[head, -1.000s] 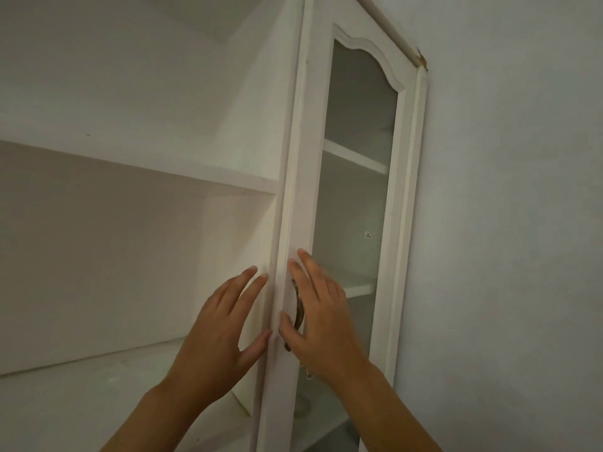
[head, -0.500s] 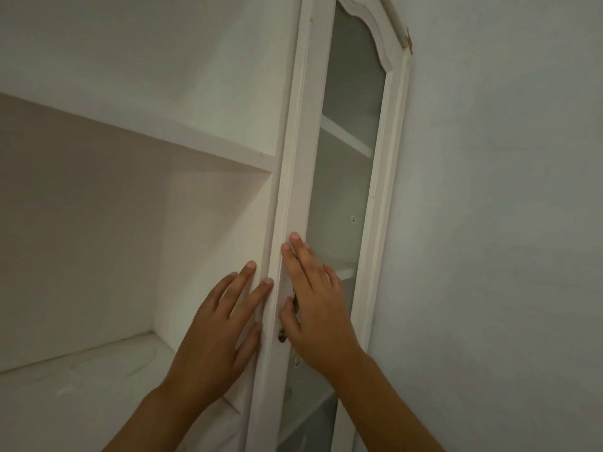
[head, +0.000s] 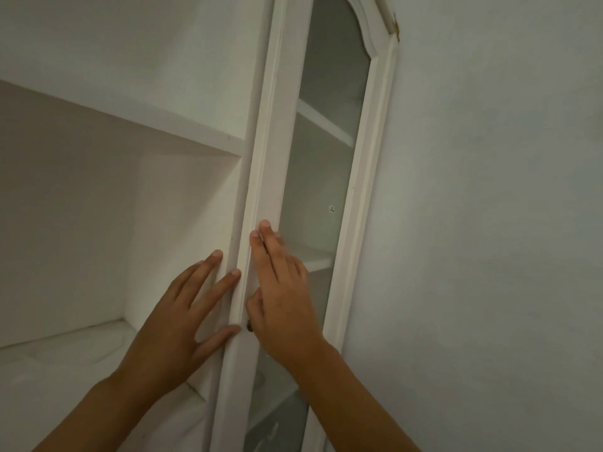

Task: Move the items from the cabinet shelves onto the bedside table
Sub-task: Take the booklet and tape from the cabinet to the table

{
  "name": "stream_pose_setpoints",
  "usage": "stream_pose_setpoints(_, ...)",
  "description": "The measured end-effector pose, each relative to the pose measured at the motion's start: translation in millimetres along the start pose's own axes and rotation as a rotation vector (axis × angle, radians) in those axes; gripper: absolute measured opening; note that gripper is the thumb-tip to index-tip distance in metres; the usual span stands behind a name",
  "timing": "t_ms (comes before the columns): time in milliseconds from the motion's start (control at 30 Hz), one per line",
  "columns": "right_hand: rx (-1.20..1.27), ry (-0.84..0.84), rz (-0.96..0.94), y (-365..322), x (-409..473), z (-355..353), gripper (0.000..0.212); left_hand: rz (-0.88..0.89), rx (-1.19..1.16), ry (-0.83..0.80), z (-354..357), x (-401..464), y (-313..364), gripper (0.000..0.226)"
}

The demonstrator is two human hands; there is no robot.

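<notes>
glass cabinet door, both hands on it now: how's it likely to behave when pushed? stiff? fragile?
The cabinet door probably swings as one stiff piece: its white frame looks solid. The glass pane is likely the fragile part. The left hand sits at the frame's edge; the right hand lies flat, partly over the glass, so pushing on the frame seems safer.

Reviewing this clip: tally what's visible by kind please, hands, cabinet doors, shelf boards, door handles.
Hands: 2, the left hand and the right hand, both flat on the door's edge
Glass-paned cabinet doors: 1
Shelf boards: 4, open shelves and behind-glass shelves
Door handles: 1, mostly hidden
Total: 8
</notes>
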State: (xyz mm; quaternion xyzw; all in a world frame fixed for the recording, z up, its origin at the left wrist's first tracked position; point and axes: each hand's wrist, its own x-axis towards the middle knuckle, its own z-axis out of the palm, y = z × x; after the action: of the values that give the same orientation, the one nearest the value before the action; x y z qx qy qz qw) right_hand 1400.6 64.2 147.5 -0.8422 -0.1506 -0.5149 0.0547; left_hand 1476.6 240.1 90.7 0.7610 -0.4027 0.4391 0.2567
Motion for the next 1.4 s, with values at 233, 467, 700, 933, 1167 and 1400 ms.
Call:
stream_pose_setpoints(233, -0.015, 0.038, -0.017, 2, -1, -1, 0.079, -0.01, 0.012, -0.018, -3, -1, 6, 0.083)
stream_pose_setpoints(467, 0.03, 0.018, -0.012, 18, -27, -38, 0.068, 0.078, 0.029, -0.019, -3, 0, 38, 0.082)
stream_pose_setpoints(700, 0.014, -0.032, 0.009, 45, -62, -104, 0.065, 0.2, -0.062, -0.003, 20, 10, 91, 0.087)
stream_pose_setpoints(933, -0.086, -0.069, 0.017, 67, -95, -156, 0.074, 0.292, -0.172, 0.025, 47, 20, 135, 0.088)
stream_pose_setpoints(1167, -0.218, -0.063, 0.013, 94, -116, -196, 0.067, 0.341, -0.279, 0.036, 74, 33, 181, 0.084)
stream_pose_setpoints(1400, -0.34, -0.047, 0.018, 121, -133, -227, 0.069, 0.353, -0.371, 0.013, 102, 48, 223, 0.084)
